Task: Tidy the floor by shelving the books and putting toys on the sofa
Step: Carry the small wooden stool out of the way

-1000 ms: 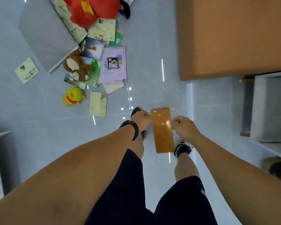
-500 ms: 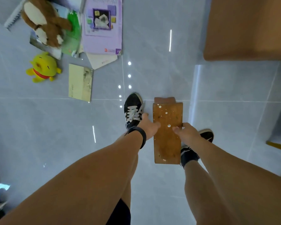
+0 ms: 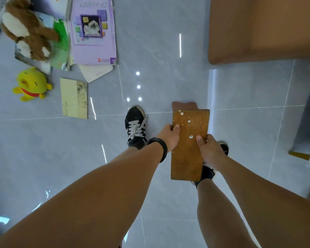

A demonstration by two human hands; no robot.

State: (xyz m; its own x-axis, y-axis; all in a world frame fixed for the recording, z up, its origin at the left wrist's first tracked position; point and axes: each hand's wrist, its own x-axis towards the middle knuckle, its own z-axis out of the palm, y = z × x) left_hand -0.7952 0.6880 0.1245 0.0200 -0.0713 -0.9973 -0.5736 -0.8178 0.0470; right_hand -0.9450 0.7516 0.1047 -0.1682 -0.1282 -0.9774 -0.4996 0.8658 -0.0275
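Observation:
I hold a brown wooden stool (image 3: 188, 151), speckled with white paint, above the floor. My left hand (image 3: 168, 136) grips its left edge and my right hand (image 3: 208, 149) grips its right edge. On the floor at the upper left lie a purple book (image 3: 93, 31), a cream booklet (image 3: 74, 98), a green book (image 3: 61, 45) and a white one (image 3: 97, 72). A brown and white plush dog (image 3: 28, 33) lies on the books. A yellow plush chick (image 3: 31, 84) sits beside the cream booklet.
An orange-brown sofa (image 3: 263, 27) fills the upper right. A grey shelf leg with a yellow foot (image 3: 304, 133) stands at the right edge. My two black sneakers (image 3: 135, 127) are on the grey tiled floor beneath the stool.
The view has dropped closer to the floor and the pile of books and toys has slid to the upper left. My hands keep the same grip on the stool, now lower.

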